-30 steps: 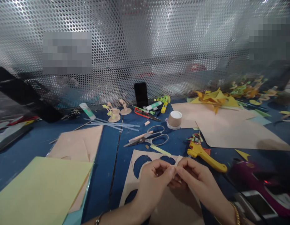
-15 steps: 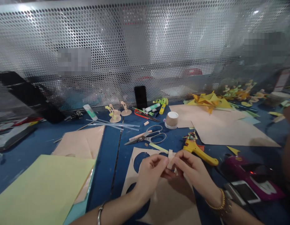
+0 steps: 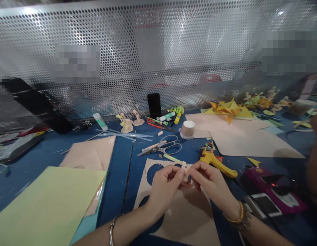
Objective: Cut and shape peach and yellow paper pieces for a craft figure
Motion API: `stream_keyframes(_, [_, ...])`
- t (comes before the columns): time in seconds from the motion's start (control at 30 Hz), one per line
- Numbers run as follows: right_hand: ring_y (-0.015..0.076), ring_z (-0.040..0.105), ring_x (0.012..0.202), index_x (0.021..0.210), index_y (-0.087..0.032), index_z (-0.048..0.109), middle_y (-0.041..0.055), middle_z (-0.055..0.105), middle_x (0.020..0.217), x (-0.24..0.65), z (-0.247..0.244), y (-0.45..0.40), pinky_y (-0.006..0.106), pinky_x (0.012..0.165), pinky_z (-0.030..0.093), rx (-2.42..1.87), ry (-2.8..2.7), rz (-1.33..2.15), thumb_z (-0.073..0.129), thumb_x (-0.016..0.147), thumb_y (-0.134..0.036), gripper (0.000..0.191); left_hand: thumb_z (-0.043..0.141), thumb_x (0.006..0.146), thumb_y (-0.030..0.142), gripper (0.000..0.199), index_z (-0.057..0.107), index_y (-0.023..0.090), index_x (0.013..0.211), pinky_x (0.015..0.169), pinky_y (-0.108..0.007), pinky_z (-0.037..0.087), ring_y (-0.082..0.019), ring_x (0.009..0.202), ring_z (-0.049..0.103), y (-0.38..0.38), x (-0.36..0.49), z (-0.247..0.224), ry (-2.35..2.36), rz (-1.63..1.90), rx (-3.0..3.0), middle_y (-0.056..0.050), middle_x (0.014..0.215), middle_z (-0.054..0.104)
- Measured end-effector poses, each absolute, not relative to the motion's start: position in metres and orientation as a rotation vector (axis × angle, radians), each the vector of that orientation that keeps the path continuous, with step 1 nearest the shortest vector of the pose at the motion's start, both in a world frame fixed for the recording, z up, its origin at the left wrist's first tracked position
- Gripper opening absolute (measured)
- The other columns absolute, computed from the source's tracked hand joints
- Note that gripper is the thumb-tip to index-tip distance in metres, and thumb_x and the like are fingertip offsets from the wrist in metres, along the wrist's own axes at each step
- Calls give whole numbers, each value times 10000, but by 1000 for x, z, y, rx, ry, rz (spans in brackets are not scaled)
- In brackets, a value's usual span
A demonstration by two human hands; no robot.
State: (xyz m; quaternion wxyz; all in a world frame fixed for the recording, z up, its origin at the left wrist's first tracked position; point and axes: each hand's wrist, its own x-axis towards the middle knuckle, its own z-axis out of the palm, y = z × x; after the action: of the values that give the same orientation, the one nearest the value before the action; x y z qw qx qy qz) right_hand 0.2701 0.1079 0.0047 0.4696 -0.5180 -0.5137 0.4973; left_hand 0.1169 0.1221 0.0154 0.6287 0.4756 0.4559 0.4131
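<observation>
Between my two hands is a small folded piece of pale paper [image 3: 184,165], its upper end sticking up past my fingertips. My left hand [image 3: 168,182] pinches it from the left, thumb against the paper. From the right, my right hand [image 3: 208,179] pinches its other side; the lower part of the piece is hidden by fingers. Both hands hover over a peach sheet [image 3: 189,218] with round holes cut out of it. Just beyond lie grey scissors [image 3: 158,147] and a pale green paper strip [image 3: 173,158]. A yellow glue gun [image 3: 219,166] rests right of my right hand.
Coloured paper sheets [image 3: 51,201] lie at left. Small paper figures [image 3: 126,124], glue sticks [image 3: 100,122] and a tape roll [image 3: 187,129] stand farther back. A perforated metal screen [image 3: 122,61] bounds the table. At right are a purple device [image 3: 278,189] and another person's arm [image 3: 315,153].
My hands stay pinched on the paper piece and have shifted only slightly, with fingers closing a little more over it. The camera view has moved a little.
</observation>
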Motion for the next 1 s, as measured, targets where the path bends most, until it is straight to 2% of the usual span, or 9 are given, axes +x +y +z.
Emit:
stream_keyframes(0.2, [74, 448, 437, 687, -178, 547, -35, 544, 566, 269, 7, 107, 201, 427, 367, -1279, -1256, 1219, 607, 825, -476, 334, 640, 787, 321, 176, 662, 147, 775, 603, -287, 576, -168, 582, 685, 123, 118, 16, 1053, 922, 1103, -20, 660, 685])
stream_keyframes(0.43, [79, 439, 437, 691, -174, 558, -39, 521, 554, 270, 10, 107, 208, 430, 359, -1290, -1272, 1235, 598, 830, -493, 350, 638, 789, 301, 159, 664, 152, 738, 610, -290, 577, -172, 594, 681, 123, 117, 16, 1057, 912, 1127, -19, 651, 674])
stream_keyframes(0.5, [80, 441, 443, 685, -176, 555, -41, 514, 555, 270, 10, 107, 208, 436, 359, -1296, -1291, 1220, 590, 837, -475, 338, 642, 786, 302, 156, 671, 154, 748, 587, -276, 568, -179, 600, 686, 123, 117, 15, 1053, 893, 1141, -21, 653, 674])
stream_keyframes(0.57, [82, 442, 457, 677, -179, 552, -48, 494, 554, 271, 11, 106, 206, 446, 357, -1302, -1316, 1196, 586, 844, -443, 314, 648, 783, 315, 165, 681, 156, 757, 494, -233, 523, -173, 557, 677, 123, 117, 15, 1048, 870, 1159, -16, 634, 661])
stream_keyframes(0.67, [85, 434, 484, 671, -181, 563, -50, 474, 563, 272, 10, 105, 207, 461, 348, -1305, -1350, 1160, 597, 844, -397, 279, 671, 760, 311, 173, 681, 154, 687, 364, -178, 363, -103, 392, 560, 125, 117, 16, 1057, 878, 1174, 18, 547, 595])
stream_keyframes(0.73, [87, 430, 490, 684, -181, 577, -46, 480, 574, 272, 10, 105, 210, 463, 344, -1300, -1366, 1150, 596, 847, -404, 277, 686, 734, 283, 174, 672, 151, 622, 361, -179, 297, -55, 338, 435, 127, 117, 18, 1075, 906, 1156, 42, 490, 536])
stream_keyframes(0.8, [92, 444, 491, 705, -181, 583, -37, 499, 585, 272, 12, 105, 215, 467, 357, -1289, -1376, 1153, 556, 871, -442, 311, 690, 717, 275, 162, 676, 155, 609, 391, -188, 289, -43, 351, 361, 128, 118, 20, 1093, 940, 1111, 55, 465, 502])
stream_keyframes(0.9, [114, 488, 534, 726, -184, 589, -11, 537, 624, 273, 15, 105, 231, 501, 391, -1276, -1417, 1149, 469, 914, -467, 361, 683, 716, 305, 171, 687, 165, 617, 437, -204, 295, -58, 398, 348, 127, 119, 23, 1117, 996, 1033, 54, 466, 497])
stream_keyframes(1.0, [131, 506, 619, 735, -192, 603, 6, 563, 709, 271, 17, 104, 235, 540, 394, -1306, -1585, 1082, 550, 872, -388, 245, 683, 712, 315, 165, 700, 171, 632, 463, -213, 304, -73, 431, 370, 126, 119, 24, 1133, 1036, 980, 45, 485, 517])
